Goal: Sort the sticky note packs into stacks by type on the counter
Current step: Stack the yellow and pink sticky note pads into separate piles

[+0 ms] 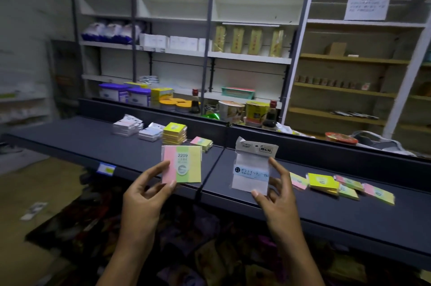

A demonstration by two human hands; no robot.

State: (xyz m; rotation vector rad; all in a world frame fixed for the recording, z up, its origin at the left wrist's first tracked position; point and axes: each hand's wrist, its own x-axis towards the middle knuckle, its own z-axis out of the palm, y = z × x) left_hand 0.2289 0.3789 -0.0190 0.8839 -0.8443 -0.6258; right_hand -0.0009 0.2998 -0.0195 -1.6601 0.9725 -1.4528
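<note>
My left hand point(147, 189) pinches a pink, green and yellow striped sticky note pack point(184, 164) marked 2209, held above the dark counter point(70, 141). My right hand point(276, 194) pinches a clear-wrapped white pack point(251, 169) with a blue label strip. At the back of the counter stand two piles of white packs point(127, 126) point(151, 133), a stack of yellow-green packs point(175, 133) and one striped pack point(202, 142). To the right lie several loose packs, a yellow-green one point(323, 182) among striped ones point(379, 193).
A raised dark ledge point(163, 113) runs along the counter's back edge, with jars, tins, bottles and cup noodles behind it. White shelving point(233, 56) fills the wall beyond. Bagged goods lie in the dark below the counter's front edge.
</note>
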